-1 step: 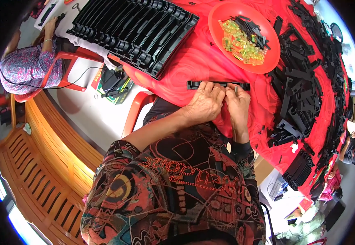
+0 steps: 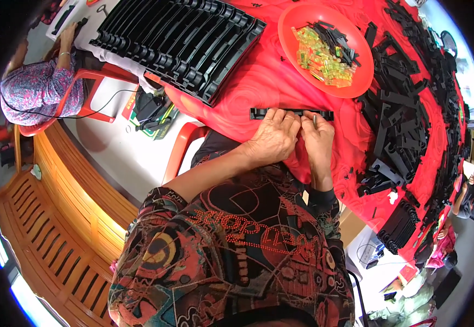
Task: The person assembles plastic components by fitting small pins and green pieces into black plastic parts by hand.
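Left hand (image 2: 274,136) has its fingers bunched close together on the black strip (image 2: 257,113), which lies flat on the red cloth (image 2: 242,98) right in front of the person's body. Right hand (image 2: 317,136) is pinched narrow at the strip's right half, with what looks like a slim grey piece (image 2: 315,120) between thumb and finger; can't tell if it's seated in anything.

Progress-wise, I'd guess this strip is partway. The neat bank of black strips (image 2: 177,46) up left looks like the done lot, while the messy pile of black parts (image 2: 400,125) on the right says plenty left. Orange-red bowl (image 2: 365,82) has loads of yellow-green bits (image 2: 324,68) too.

Room: both strip ends poke past the hands, red cloth shows on the left side, the pile crowds the right, and the table edge is close to the lap.
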Tool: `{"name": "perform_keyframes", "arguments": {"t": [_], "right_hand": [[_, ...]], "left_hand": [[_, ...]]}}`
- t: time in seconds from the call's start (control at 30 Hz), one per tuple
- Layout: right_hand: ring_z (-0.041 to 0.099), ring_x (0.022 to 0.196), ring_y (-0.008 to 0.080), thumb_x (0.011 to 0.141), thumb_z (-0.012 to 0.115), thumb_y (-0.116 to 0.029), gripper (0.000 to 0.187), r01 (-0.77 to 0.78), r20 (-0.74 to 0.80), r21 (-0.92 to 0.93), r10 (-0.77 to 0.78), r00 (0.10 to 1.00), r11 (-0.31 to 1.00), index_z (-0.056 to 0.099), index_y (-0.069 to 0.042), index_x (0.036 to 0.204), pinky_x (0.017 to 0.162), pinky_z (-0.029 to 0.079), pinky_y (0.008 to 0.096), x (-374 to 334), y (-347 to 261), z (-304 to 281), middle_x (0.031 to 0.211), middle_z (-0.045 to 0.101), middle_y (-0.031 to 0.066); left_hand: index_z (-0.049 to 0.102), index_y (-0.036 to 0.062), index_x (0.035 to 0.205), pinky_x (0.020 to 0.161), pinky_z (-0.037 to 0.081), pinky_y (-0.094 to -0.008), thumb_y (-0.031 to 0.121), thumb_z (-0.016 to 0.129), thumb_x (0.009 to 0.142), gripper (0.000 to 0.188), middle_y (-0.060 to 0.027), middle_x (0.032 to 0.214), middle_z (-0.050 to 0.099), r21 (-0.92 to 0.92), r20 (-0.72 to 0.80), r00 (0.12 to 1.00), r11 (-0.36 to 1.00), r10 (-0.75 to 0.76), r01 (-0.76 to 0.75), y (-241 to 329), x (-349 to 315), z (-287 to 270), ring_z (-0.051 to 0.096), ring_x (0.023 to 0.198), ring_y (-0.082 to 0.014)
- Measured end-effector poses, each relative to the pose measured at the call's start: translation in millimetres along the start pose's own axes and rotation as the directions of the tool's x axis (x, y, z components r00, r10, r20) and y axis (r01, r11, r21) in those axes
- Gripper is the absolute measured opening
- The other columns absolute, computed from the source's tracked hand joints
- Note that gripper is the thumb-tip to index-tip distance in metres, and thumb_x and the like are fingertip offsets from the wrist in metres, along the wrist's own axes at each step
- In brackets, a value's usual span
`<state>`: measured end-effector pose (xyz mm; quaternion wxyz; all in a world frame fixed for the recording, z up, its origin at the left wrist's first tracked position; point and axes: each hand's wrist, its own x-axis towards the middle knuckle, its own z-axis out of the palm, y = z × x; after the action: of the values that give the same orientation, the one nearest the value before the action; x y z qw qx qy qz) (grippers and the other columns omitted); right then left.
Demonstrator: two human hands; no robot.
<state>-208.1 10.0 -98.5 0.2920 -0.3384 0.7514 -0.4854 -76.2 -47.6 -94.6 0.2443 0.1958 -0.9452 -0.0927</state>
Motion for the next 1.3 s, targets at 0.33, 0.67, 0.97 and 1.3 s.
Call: {"name": "perform_keyframes", "arguments": {"t": [0.33, 0.67, 0.97, 1.3], "right_hand": [[0.060, 0.071, 0.0316, 0.074, 0.065, -0.014, 0.014, 0.226, -0.032, -0.465, -0.272, 0.962, 0.856, 0.061, -0.002, 0.081, 0.063, 0.047, 0.0398, 8, -29, -19, 0.076, 0.061, 0.0141], [0.058, 0.069, 0.0359, 0.078, 0.061, -0.017, 0.017, 0.192, 0.025, -0.461, -0.204, 0.979, 0.866, 0.059, 0.000, 0.077, 0.061, 0.044, 0.0430, 2, -12, -16, 0.075, 0.059, 0.0190], [0.039, 0.057, 0.0046, 0.082, 0.061, -0.006, 0.009, 0.141, -0.202, -0.014, -0.140, 0.969, 0.990, 0.058, 0.002, 0.077, 0.050, 0.034, 0.0221, -13, -18, -23, 0.060, 0.043, -0.0038], [0.051, 0.062, 0.0058, 0.081, 0.057, 0.000, 0.013, 0.253, 0.010, -0.199, -0.256, 0.967, 0.947, 0.063, -0.002, 0.093, 0.057, 0.043, 0.0226, -19, -20, -14, 0.066, 0.058, 0.0033]], "left_hand": [[0.048, -0.0078, 0.112, 0.081, 0.042, -0.0405, 0.019, 0.062, 0.075, 0.048, -0.0219, 0.103, 0.055, -0.056, 0.049, 0.999, 0.998, -0.019, 0.021, -19, 7, -3, 0.054, 0.089, -0.0325], [0.048, -0.0048, 0.113, 0.087, 0.043, -0.0420, 0.009, 0.064, 0.075, 0.044, -0.0223, 0.109, 0.051, -0.246, -0.122, 0.992, 0.969, -0.027, -0.004, -23, -7, -5, 0.053, 0.099, -0.0353], [0.050, 0.0012, 0.114, 0.084, 0.036, -0.0422, 0.025, 0.072, 0.068, 0.056, -0.0144, 0.110, 0.051, -0.100, -0.130, 0.967, 0.973, -0.221, 0.209, -45, -30, -33, 0.048, 0.095, -0.0313], [0.059, 0.0103, 0.105, 0.083, 0.036, -0.0443, 0.024, 0.069, 0.071, 0.038, -0.0123, 0.110, 0.050, -0.117, -0.011, 0.999, 0.992, -0.042, 0.040, -40, -22, -29, 0.047, 0.097, -0.0303]]}}
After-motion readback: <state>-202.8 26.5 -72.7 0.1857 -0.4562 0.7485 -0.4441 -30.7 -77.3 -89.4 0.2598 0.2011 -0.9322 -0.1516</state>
